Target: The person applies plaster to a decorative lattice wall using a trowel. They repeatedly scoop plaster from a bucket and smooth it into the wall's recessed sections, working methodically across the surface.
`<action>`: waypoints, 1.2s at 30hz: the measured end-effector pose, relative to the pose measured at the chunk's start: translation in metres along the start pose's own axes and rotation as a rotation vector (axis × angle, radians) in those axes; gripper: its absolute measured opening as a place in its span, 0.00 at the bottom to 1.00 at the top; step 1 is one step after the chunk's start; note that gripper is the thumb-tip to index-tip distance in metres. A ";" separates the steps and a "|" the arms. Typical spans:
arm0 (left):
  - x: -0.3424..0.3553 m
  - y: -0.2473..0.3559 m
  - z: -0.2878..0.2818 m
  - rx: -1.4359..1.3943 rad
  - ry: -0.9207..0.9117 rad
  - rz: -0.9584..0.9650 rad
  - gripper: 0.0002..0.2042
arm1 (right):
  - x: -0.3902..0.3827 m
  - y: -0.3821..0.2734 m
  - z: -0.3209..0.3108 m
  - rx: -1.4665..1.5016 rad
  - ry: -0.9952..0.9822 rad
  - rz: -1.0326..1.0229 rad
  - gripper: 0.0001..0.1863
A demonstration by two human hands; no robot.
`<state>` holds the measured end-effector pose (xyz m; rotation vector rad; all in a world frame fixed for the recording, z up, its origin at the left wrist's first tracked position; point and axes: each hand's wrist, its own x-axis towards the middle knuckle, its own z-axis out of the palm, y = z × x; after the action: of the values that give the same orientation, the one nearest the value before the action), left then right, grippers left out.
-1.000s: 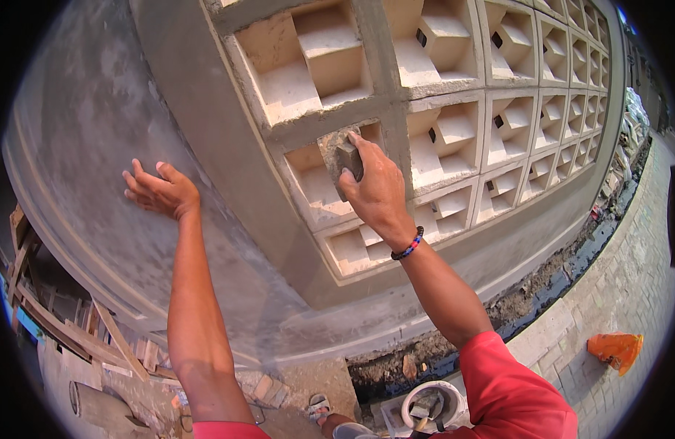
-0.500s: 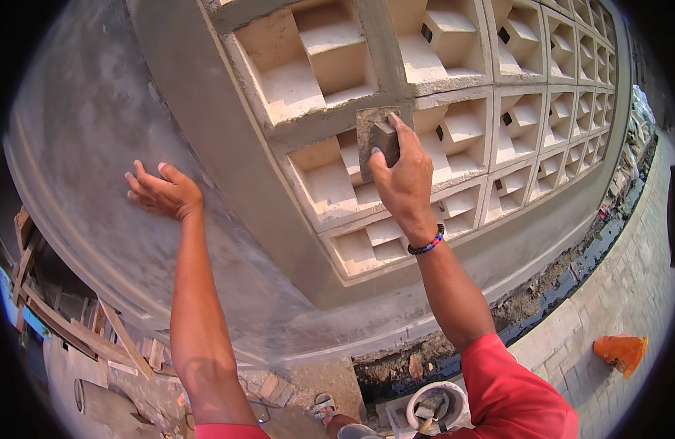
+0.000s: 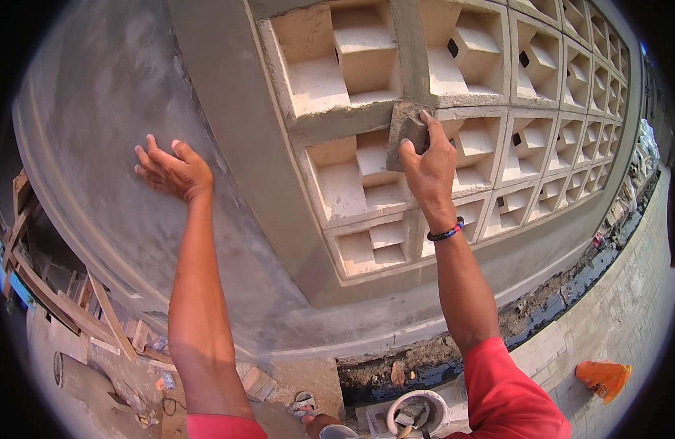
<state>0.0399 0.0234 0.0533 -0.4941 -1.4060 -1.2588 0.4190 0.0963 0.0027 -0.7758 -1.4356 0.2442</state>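
One flat tool point(image 3: 399, 139) at block wall point(image 3: 484, 33): looks stiff, light, easiest held by thick handle point(image 3: 415, 134). Right hand point(image 3: 431, 162) pinches handle. Left hand point(image 3: 176, 170), left of block wall, empty, fingers loose.

You're holding your L forearm point(image 3: 196, 307) near-vert. in view, L hand point(image 3: 175, 171) leaning left w/ fingers point(image 3: 148, 164) loosely curling & L thumb point(image 3: 182, 151) standing apart. Your R elbow point(image 3: 484, 338) is bending, R forearm point(image 3: 460, 282) angling up & a bit left; R hand point(image 3: 432, 167) is gripping, R thumb point(image 3: 408, 151) & index point(image 3: 430, 124) pointing up.
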 end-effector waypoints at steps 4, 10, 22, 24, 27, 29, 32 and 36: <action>-0.006 0.006 0.001 -0.030 -0.030 -0.035 0.27 | -0.028 0.001 0.010 -0.118 -0.182 -0.147 0.28; -0.004 0.005 -0.004 -0.056 -0.034 -0.021 0.27 | -0.018 0.012 -0.057 -0.234 -0.177 -0.243 0.30; -0.003 0.003 -0.006 -0.100 -0.006 0.017 0.28 | 0.027 -0.037 0.003 -0.647 -0.355 -0.912 0.26; -0.003 0.003 -0.006 -0.088 0.001 0.012 0.27 | 0.036 -0.030 0.004 -0.653 -0.337 -0.970 0.26; -0.006 0.004 -0.003 -0.077 0.013 0.008 0.27 | 0.049 -0.014 -0.034 -0.746 -0.411 -0.917 0.28; -0.006 0.009 -0.002 -0.098 0.013 0.000 0.27 | 0.052 0.003 -0.060 -0.814 -0.404 -0.847 0.29; -0.005 0.008 -0.003 -0.098 0.024 -0.005 0.27 | 0.046 -0.009 -0.058 -0.761 -0.386 -0.842 0.30; -0.001 0.002 -0.002 -0.101 0.036 0.012 0.27 | 0.026 -0.053 -0.005 -0.644 -0.396 -0.979 0.28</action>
<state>0.0433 0.0228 0.0525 -0.5453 -1.3116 -1.3278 0.4124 0.0706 0.0559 -0.4406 -2.1401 -0.8976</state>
